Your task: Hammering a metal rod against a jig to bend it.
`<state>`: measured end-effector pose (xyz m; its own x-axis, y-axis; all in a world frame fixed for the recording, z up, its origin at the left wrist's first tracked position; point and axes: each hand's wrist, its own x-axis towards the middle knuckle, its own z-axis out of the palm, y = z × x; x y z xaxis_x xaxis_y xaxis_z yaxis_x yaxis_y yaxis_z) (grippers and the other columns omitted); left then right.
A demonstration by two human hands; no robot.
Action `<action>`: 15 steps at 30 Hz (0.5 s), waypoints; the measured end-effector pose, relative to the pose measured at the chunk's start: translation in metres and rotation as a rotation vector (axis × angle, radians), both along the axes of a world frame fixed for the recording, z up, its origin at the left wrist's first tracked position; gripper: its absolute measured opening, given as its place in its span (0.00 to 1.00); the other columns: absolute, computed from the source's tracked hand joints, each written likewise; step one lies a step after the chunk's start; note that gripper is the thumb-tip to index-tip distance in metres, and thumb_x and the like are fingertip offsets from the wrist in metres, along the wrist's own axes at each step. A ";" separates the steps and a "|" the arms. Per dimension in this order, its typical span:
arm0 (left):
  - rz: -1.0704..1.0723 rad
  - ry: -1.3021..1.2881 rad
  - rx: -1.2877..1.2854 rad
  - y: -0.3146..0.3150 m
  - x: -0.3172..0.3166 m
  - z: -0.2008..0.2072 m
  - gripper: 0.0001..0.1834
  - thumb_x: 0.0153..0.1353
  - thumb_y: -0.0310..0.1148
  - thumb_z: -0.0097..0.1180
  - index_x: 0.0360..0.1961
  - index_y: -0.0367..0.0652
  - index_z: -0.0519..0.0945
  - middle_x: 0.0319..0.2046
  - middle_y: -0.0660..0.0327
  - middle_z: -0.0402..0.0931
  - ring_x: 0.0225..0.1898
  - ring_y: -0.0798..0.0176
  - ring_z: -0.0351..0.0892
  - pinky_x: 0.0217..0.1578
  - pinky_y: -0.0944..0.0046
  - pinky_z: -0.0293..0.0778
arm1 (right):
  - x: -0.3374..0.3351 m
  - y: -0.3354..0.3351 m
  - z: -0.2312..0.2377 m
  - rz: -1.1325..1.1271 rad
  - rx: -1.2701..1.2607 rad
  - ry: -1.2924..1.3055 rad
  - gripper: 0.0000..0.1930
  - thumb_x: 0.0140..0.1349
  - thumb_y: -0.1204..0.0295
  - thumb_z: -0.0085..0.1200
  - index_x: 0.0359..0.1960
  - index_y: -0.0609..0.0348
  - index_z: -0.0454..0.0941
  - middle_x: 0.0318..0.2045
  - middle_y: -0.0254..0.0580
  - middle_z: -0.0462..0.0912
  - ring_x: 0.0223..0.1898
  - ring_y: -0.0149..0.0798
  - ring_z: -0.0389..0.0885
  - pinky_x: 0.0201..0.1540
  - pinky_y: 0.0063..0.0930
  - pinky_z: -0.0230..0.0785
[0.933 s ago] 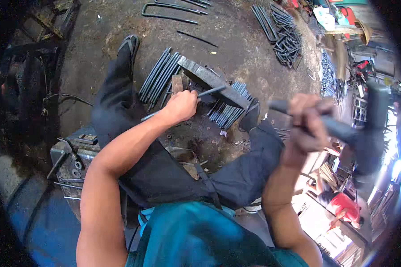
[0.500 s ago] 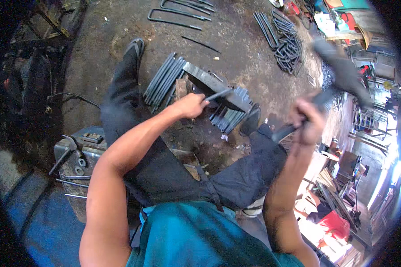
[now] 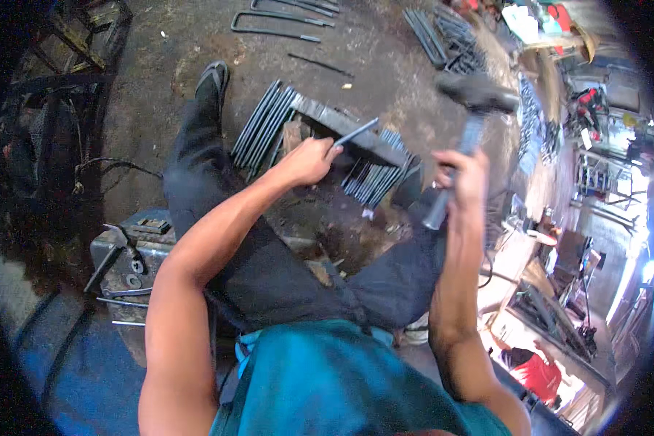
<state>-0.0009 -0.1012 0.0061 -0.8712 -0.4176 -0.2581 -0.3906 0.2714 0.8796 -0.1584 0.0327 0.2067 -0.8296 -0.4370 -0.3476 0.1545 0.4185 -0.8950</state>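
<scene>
My left hand [image 3: 311, 161] is closed round a short metal rod [image 3: 357, 132]. The rod slants up to the right, its free end over a thick metal bar [image 3: 349, 131] that serves as an anvil. Whether the rod touches the bar I cannot tell. My right hand [image 3: 463, 174] grips the handle of a sledgehammer [image 3: 477, 94], raised to the right of the bar with its dark head pointing away from me. Straight rods [image 3: 258, 129] lie stacked left of the bar, and more short rods [image 3: 370, 182] lie at its right end.
Bent U-shaped rods [image 3: 280, 33] and a single thin rod [image 3: 320, 65] lie on the floor ahead. A heap of bent rods [image 3: 443, 43] is farther right. At my left stands a metal block [image 3: 127, 251] with a small hammer and washers. A person in red [image 3: 538, 374] is at lower right.
My right hand has swung the sledgehammer leftward, bringing its head nearer the bar. My left hand keeps its hold on the rod, nearly in the same place.
</scene>
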 end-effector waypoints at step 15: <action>-0.282 -0.198 0.131 -0.011 0.012 -0.058 0.32 0.68 0.56 0.38 0.43 0.31 0.76 0.37 0.43 0.78 0.41 0.51 0.77 0.45 0.50 0.69 | 0.012 0.036 -0.108 0.027 0.275 -0.228 0.09 0.43 0.80 0.58 0.26 0.61 0.72 0.14 0.33 0.72 0.14 0.30 0.70 0.15 0.23 0.58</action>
<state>0.0109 -0.1118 -0.0522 -0.8752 -0.1206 -0.4685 -0.4827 0.2830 0.8288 -0.1469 0.0688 0.0983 -0.7064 -0.3220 -0.6304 0.3232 0.6456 -0.6919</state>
